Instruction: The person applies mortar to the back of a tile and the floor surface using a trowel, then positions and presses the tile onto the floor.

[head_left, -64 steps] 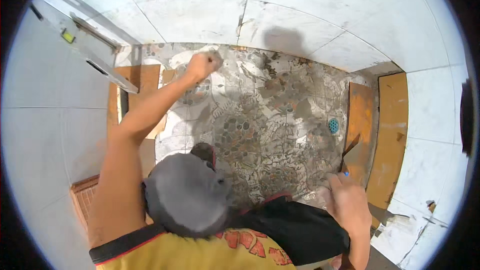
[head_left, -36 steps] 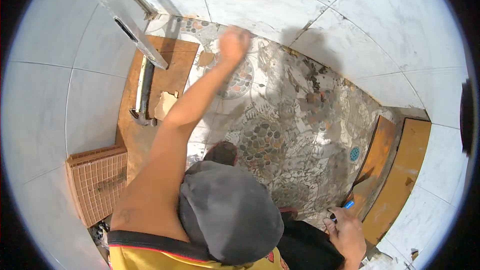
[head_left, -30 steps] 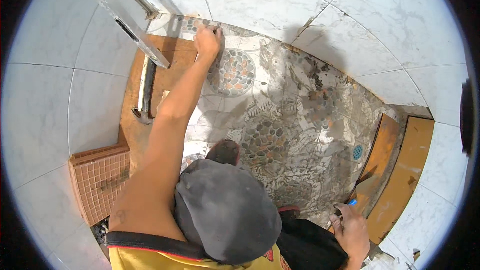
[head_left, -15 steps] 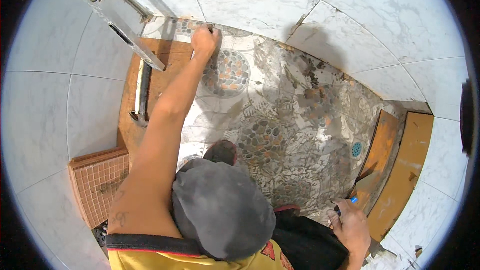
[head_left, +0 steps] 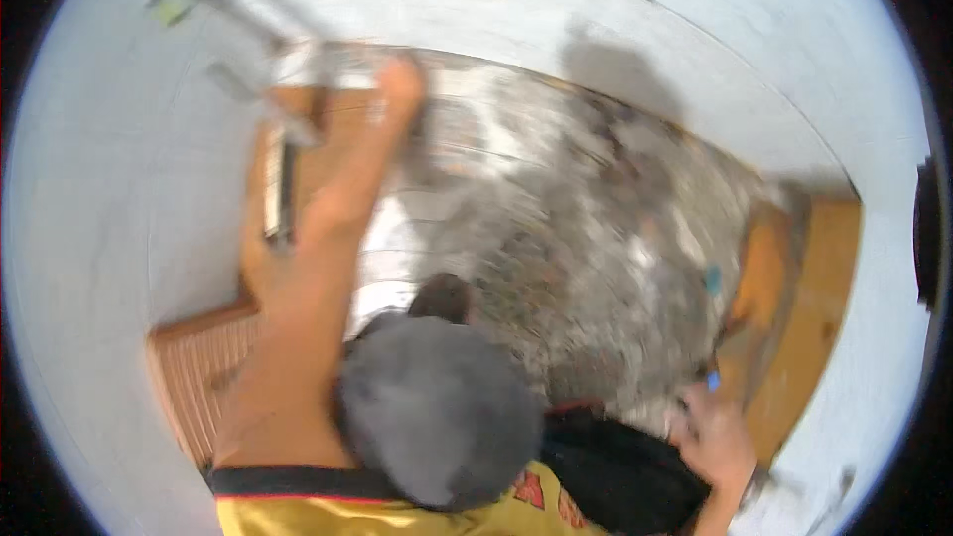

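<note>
My left arm stretches far forward, and my left hand (head_left: 400,84) is down at the floor close to the back wall. Its fingers look curled closed, but motion smears them, and anything inside is hidden. A brown board (head_left: 342,129) lies right beside this hand. At the lower right, my right hand (head_left: 717,437) is wrapped round a putty knife with a flat grey blade (head_left: 737,345) and a blue part (head_left: 713,380). The blade points away from me, next to the boards on the right. The patterned pebble-look floor (head_left: 521,283) is smeared with grey cement.
A hammer (head_left: 281,184) rests on the brown board. A spirit level (head_left: 233,81) leans at the left wall. Ridged reddish tiles (head_left: 204,362) stand lower left. A teal drain (head_left: 713,281) sits near the orange-brown board (head_left: 824,308) at right. A grey-covered rounded shape (head_left: 442,417) fills the lower middle.
The view has shifted and blurred. My left hand appears slightly lower and further left; my right hand has moved slightly right, still with the putty knife.
</note>
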`<state>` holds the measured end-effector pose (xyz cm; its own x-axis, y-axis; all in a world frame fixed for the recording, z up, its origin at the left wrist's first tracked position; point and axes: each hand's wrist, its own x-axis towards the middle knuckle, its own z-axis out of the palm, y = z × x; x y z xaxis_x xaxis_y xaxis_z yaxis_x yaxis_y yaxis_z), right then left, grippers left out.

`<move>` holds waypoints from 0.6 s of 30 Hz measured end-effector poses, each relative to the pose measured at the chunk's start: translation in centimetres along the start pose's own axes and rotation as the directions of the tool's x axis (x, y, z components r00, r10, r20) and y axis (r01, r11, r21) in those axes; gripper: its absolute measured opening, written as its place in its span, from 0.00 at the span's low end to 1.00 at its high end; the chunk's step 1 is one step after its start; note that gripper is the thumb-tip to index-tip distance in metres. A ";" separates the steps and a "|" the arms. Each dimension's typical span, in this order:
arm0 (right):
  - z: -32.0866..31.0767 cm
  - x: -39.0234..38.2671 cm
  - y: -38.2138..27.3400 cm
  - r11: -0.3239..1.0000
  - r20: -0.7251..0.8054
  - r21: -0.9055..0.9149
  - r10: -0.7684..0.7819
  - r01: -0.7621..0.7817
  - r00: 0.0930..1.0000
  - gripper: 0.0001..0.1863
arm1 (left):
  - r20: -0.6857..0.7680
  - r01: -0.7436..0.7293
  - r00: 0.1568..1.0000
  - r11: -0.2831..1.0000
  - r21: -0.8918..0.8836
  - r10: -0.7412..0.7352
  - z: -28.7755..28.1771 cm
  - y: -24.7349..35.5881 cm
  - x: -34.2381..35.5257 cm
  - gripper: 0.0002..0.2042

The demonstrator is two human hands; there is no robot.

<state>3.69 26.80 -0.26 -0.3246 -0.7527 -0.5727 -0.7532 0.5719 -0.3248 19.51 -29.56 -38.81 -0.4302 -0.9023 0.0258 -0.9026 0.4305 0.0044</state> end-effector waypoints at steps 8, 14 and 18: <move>4.3 -10.3 24.4 0.765 -0.635 0.355 0.620 -0.538 0.462 0.19 | -0.199 -0.221 0.963 0.958 -0.184 0.183 6.6 -5.8 6.3 0.27; 24.7 -11.9 30.2 0.355 -0.242 0.458 0.932 -0.815 0.271 0.28 | -0.312 -0.546 0.837 0.655 -0.523 0.449 2.6 -4.1 -5.1 0.19; 26.8 -7.2 33.9 0.386 -0.239 0.476 0.921 -0.790 0.307 0.34 | -0.022 -0.360 0.775 0.413 -0.837 0.631 0.1 -2.1 -21.8 0.12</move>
<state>-4.21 60.31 -27.31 -0.9302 0.2183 -0.2951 0.2378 0.9708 -0.0316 30.73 -10.82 -39.49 -0.9028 -0.4277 0.0446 -0.2054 0.5201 0.8290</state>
